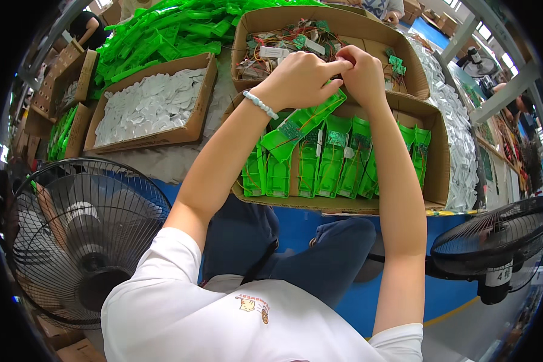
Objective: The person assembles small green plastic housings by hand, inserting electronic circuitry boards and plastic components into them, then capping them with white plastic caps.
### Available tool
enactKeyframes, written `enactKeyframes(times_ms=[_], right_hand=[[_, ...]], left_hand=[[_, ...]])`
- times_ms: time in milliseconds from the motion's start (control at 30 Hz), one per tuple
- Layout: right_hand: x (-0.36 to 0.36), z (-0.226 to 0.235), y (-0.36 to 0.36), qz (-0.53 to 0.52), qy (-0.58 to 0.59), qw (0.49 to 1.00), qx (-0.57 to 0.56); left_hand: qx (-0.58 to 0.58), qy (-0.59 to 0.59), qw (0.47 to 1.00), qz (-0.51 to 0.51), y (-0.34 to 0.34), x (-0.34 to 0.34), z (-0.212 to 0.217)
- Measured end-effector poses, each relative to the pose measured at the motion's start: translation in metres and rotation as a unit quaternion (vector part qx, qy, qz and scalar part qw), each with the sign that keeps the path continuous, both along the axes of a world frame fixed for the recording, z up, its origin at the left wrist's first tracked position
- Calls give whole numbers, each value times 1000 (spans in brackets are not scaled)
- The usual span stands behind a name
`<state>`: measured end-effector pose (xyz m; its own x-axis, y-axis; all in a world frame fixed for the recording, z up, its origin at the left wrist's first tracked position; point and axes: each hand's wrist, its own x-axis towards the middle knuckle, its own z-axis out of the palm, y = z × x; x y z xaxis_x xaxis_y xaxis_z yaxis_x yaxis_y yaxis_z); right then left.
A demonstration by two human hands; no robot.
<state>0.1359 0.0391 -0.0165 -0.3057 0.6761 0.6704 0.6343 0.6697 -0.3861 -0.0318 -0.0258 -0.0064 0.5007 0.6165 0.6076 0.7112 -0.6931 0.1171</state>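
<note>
My left hand (301, 78) and my right hand (363, 73) meet over the divide between two cardboard boxes. Their fingertips are pinched close together, and what they hold is too small or hidden to make out. Just below them a green plastic casing (301, 128) with a small circuit board and thin wires lies slantwise. It rests over several similar green casings (330, 163) standing in a row in the near box (437, 163). The far box (338, 17) holds a tangle of wired circuit boards (298, 42) and white parts.
A box of white plastic pieces (154, 102) stands at the left, before a heap of green plastic parts (163, 39). More white pieces (455, 145) are piled at the right. One black fan (93, 241) stands at my left, another fan (495, 241) at my right.
</note>
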Motion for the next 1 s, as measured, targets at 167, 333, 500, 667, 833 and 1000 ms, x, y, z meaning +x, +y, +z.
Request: enactKeyframes(times_ms=[167, 333, 500, 667, 833, 1000], right_hand=[[-1, 2, 3, 16, 54, 998, -13], [4, 4, 1, 21, 68, 997, -26], [12, 1, 12, 44, 73, 995, -50], [6, 0, 12, 22, 62, 996, -63], [3, 0, 4, -11, 31, 999, -36], [1, -3, 11, -20, 57, 998, -28]], left_hand=[[-83, -56, 987, -123, 5, -1, -4], [-222, -27, 969, -103, -14, 10, 10], [-288, 7, 948, -131, -18, 17, 8], [-218, 39, 948, -229, -21, 33, -6], [-280, 51, 925, -250, -25, 33, 4], [-234, 16, 949, -213, -19, 23, 12]])
